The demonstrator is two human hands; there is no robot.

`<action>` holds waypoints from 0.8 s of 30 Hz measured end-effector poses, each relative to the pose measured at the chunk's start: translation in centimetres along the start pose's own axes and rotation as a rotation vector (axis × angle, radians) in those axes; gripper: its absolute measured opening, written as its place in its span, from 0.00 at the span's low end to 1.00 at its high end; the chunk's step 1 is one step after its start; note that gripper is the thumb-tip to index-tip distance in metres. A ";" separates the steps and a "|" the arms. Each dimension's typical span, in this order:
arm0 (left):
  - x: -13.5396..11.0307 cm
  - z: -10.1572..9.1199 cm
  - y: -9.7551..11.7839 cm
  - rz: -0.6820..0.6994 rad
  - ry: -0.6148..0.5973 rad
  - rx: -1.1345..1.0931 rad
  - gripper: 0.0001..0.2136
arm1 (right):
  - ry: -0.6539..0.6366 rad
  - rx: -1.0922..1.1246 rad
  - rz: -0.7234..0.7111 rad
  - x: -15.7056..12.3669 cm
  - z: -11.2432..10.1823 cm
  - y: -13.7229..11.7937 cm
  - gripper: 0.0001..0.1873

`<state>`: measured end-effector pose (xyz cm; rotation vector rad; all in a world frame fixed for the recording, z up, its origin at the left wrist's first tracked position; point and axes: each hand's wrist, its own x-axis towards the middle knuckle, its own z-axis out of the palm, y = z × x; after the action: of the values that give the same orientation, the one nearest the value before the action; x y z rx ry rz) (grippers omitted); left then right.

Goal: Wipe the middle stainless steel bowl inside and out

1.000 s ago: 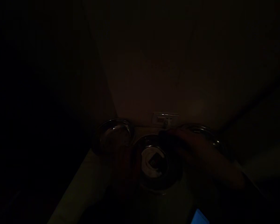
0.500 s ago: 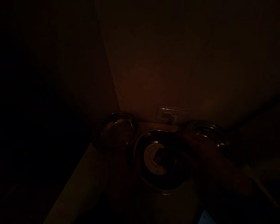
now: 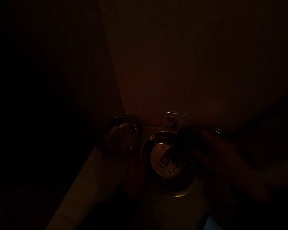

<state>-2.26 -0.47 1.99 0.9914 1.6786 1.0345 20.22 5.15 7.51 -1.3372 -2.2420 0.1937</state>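
The scene is very dark. A round, shiny metal bowl (image 3: pixel 180 193) stands in the middle of the tabletop. Inside it lies a small dark rectangular object (image 3: pixel 165 158), with more dark shapes beside it. My left hand (image 3: pixel 135 175) is at the bowl's left rim, its fingers closed on the edge as far as the dim light shows. Over the bowl's right side, my right hand (image 3: pixel 211 150) reaches in from the right with curled fingers. A dark mass sits at its fingertips, too dim to name.
A second metal bowl (image 3: pixel 121 151) stands at the left by the wall corner. Another round metal dish (image 3: pixel 216 128) is partly behind my right hand. A wall socket plate (image 3: pixel 169 117) is behind the bowls. A lit screen-like corner (image 3: pixel 210 223) shows at the bottom. The table's left edge (image 3: pixel 72 185) slants down.
My right hand has drawn back slightly to the right, showing more of the dark objects. The middle bowl has shifted a little, and my left hand is lower along its left side.
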 end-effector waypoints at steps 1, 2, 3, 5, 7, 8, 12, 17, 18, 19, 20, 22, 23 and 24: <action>0.1 0.0 0.0 0.010 0.006 0.000 0.24 | 0.004 -0.005 -0.003 0.0 -0.2 0.0 0.20; 0.3 0.1 -0.1 0.016 0.018 0.005 0.24 | 0.004 -0.010 -0.009 0.0 -0.4 0.1 0.20; 0.4 0.1 -0.2 0.013 0.033 0.013 0.24 | -0.005 -0.012 -0.016 0.0 -0.6 0.1 0.20; 0.7 0.2 -0.4 0.018 0.036 0.009 0.24 | -0.024 -0.014 -0.028 0.0 -0.9 0.1 0.20; 0.9 0.3 -0.5 0.030 0.027 -0.011 0.23 | -0.039 -0.023 -0.035 0.0 -1.0 0.1 0.20; 0.9 0.3 -0.5 0.024 0.026 -0.018 0.24 | -0.039 -0.035 -0.039 0.0 -1.0 0.1 0.20; 0.9 0.4 -0.2 -0.038 0.048 -0.004 0.24 | -0.040 -0.075 -0.068 0.0 -0.8 -0.1 0.19; 1.0 0.5 -0.4 -0.027 0.055 -0.020 0.24 | -0.040 -0.108 -0.078 -0.2 -0.5 -0.2 0.19; 1.0 0.5 -0.4 -0.024 0.051 -0.016 0.24 | -0.045 -0.119 -0.076 -0.2 -0.4 -0.1 0.19; 1.0 0.5 -0.4 -0.014 0.049 -0.009 0.24 | -0.048 -0.131 -0.076 -0.2 -0.3 0.0 0.20; 1.0 0.5 -0.4 -0.010 0.046 -0.003 0.24 | -0.051 -0.149 -0.080 -0.3 -0.3 0.1 0.21; 0.9 0.5 -0.4 -0.008 0.047 0.002 0.23 | -0.044 -0.201 -0.106 -0.3 -0.1 0.2 0.22; 0.9 0.5 -0.4 -0.002 0.045 -0.003 0.22 | -0.031 -0.239 -0.122 -0.3 0.0 0.2 0.22; 0.9 0.5 -0.4 0.005 0.037 -0.014 0.21 | -0.022 -0.282 -0.136 -0.3 0.2 0.1 0.22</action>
<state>-2.11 0.36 1.29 0.9732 1.6972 1.0730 20.33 4.97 7.21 -1.3179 -2.4361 -0.1624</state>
